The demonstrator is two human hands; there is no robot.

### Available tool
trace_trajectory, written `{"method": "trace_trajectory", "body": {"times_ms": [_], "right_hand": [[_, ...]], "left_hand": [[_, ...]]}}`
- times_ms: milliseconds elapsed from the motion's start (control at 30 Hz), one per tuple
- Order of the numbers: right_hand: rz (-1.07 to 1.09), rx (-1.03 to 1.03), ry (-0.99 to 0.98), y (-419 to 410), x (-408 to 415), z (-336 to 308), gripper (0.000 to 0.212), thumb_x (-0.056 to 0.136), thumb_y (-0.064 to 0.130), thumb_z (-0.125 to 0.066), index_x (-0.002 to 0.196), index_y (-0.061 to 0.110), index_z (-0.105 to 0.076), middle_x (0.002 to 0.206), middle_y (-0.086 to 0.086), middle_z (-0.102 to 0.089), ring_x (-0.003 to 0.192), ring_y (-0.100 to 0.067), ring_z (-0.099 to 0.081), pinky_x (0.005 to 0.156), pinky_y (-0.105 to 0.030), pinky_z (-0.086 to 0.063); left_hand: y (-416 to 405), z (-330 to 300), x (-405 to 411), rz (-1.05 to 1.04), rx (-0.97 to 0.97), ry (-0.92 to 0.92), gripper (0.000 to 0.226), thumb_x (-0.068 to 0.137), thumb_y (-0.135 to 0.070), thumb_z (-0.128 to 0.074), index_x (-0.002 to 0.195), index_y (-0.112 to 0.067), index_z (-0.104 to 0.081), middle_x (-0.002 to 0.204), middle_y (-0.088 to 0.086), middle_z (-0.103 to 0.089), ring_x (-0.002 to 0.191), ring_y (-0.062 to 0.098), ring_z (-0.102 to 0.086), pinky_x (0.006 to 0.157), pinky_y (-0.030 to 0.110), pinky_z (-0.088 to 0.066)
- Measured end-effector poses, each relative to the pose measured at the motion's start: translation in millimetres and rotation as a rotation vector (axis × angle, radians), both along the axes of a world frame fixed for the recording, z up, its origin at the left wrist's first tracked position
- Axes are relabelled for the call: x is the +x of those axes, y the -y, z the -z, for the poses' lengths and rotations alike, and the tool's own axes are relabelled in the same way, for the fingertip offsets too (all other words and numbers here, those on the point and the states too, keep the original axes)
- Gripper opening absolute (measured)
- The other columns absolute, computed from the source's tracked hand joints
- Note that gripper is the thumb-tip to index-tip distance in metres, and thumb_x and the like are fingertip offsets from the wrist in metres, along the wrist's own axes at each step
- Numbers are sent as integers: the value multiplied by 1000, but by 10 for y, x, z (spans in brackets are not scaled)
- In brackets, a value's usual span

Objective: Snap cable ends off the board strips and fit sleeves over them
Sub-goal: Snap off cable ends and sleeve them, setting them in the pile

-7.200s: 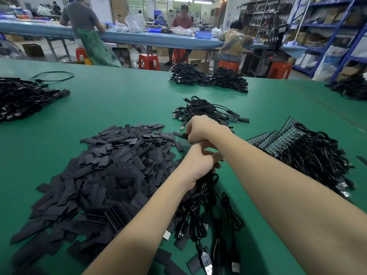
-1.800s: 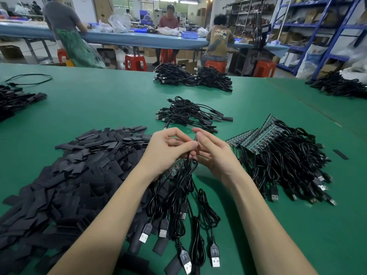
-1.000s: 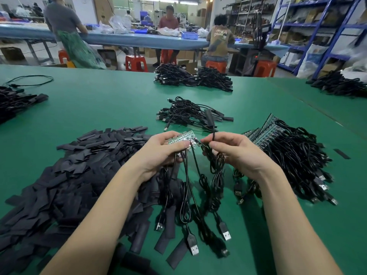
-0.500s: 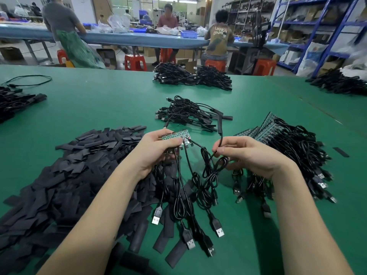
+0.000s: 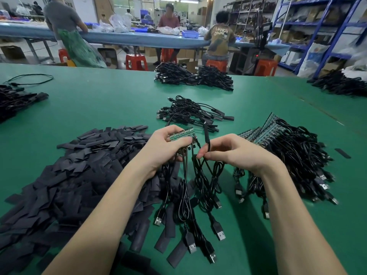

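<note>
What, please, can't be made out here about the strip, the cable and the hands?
Head view only:
- Board strip: lower edge hidden by left hand.
- Sleeved cable: grip point hidden by right hand fingers.
- How many ends remain on the strip: too small.
- Sleeve pile: cut off by frame edge.

We can read one thing only — "UNKN OWN", in pale letters on the back of a seated person's jacket (image 5: 220, 37).

The left hand (image 5: 164, 147) covers the near edge of the green board strip (image 5: 181, 134), so where the cables join it is out of sight. The right hand (image 5: 236, 151) hides the sleeved cable (image 5: 206, 133) below its fingers. The sleeve pile (image 5: 65, 175) runs off the left edge.
</note>
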State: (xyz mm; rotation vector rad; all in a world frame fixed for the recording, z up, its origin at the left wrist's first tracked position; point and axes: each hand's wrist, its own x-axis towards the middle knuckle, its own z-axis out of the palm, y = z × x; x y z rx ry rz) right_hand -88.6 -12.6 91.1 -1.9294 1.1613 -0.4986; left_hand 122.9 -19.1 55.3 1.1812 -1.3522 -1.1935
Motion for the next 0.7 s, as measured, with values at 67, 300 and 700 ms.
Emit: {"method": "trace_trajectory", "body": {"times_ms": [67,300,700], "right_hand": [[-34,-13,34,-9,-2,-5,17,96,9,-66,99,21,-78,102,6,-77,98,-7,-68,92,-17,-48],[61,21,333,16,-200,38,12,89,15,-70,91,23,-80,86,-2,-70,79,-13,-54,75,-30,-39],[568,264,982,403,260,146,10,97,0,-60,99,2,-70,95,-14,-70,82,-23,-72,67,-22,-59]], "left_hand": [[9,25,-9,-48,-21,28,10,86,-19,-78,82,-25,-72,82,3,-70,59,9,-60,51,21,-51],[71,95,67,-72,26,185,10,85,-23,-79,84,-23,-68,62,-6,-66,44,12,-56,50,20,-49],[78,324,38,-143,-197,790,37,89,-53,-64,117,-29,-67,110,-7,-68,84,10,-58,81,28,-47]]}}
